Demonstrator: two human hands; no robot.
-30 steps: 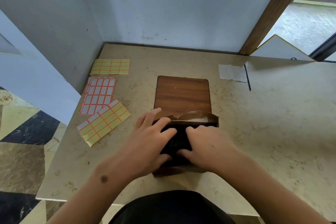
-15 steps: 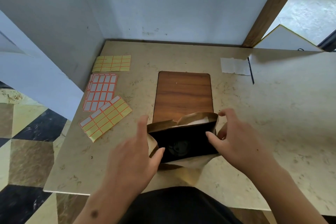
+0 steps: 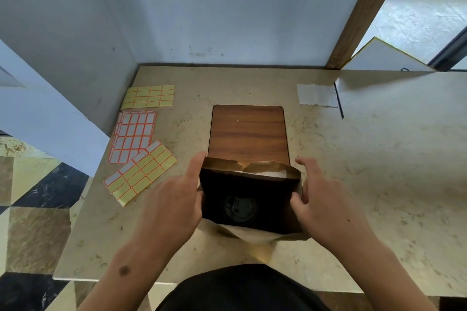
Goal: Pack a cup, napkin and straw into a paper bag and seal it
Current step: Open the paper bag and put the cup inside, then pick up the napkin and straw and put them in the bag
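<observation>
1. 3 sticker sheets [image 3: 141, 144] lie on the left of the table [image 3: 379, 159].
2. The left hand [image 3: 174, 199] presses flat on the paper bag [image 3: 255, 237].
3. The bag stands open, the cup [image 3: 238, 207] inside.
4. The right hand [image 3: 321, 207] pinches its right edge.

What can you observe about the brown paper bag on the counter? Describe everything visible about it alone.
The paper bag is brown kraft paper, standing upright with its mouth open and its top rim crumpled and uneven. Its inside is dark; a cup's black lid shows at the bottom, and something white lies against the far wall. It stands on the beige counter, in front of a wooden board. The left hand touches its left side; the right hand grips its right edge.
</observation>
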